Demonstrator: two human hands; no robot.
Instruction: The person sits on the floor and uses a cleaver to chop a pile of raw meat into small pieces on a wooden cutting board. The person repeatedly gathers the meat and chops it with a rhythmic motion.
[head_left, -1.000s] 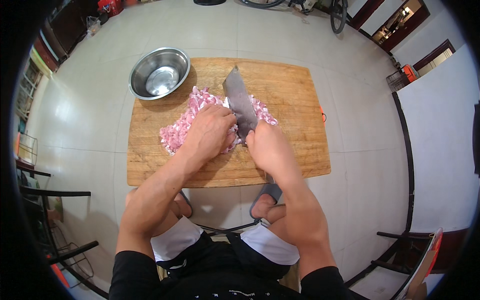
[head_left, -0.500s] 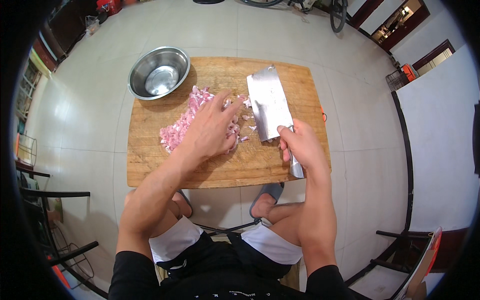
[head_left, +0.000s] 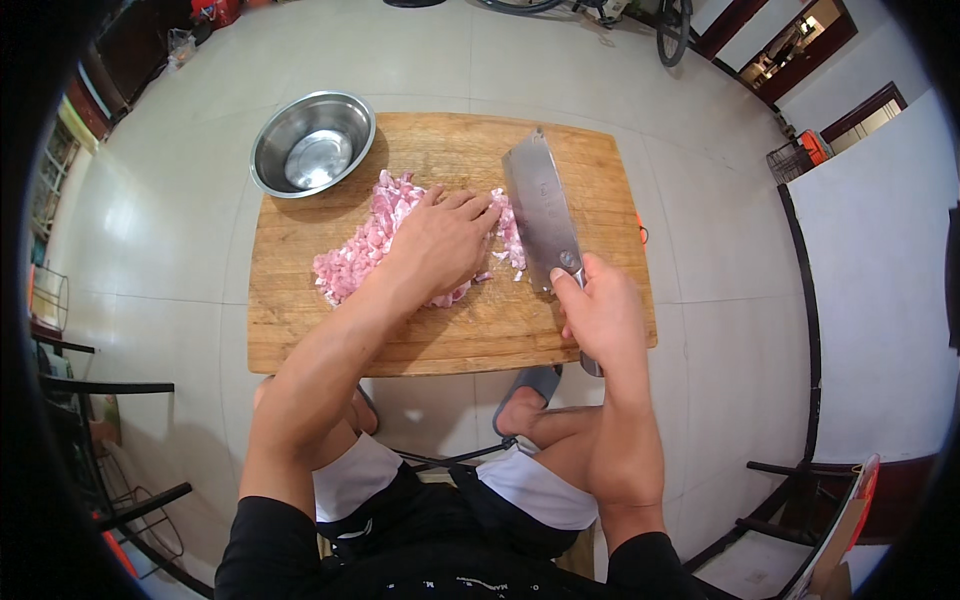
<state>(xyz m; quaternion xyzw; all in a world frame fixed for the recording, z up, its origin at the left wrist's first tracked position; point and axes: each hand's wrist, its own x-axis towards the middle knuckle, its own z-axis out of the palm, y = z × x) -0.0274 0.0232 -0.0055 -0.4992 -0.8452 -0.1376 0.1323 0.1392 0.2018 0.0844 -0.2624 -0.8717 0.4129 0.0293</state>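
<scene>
A heap of chopped pink meat lies on the wooden cutting board. My left hand rests palm down over the heap's right side, its fingers stretched out to the right; whatever lies under the palm is hidden. In my right hand is the handle of a broad metal cleaver, with the thumb at the base of the blade. The blade stands tilted, its broad face showing. A strip of small meat bits sits between my left fingertips and the blade.
An empty steel bowl stands on the board's far left corner. The board reaches close to my knees. Dark chair parts are at the left, a white wall panel at the right. A bicycle wheel shows at the far right.
The cleaver has turned, so its blade looks narrower and darker. My left hand has shifted right and its fingers lie closer together. More meat bits show beside the blade.
</scene>
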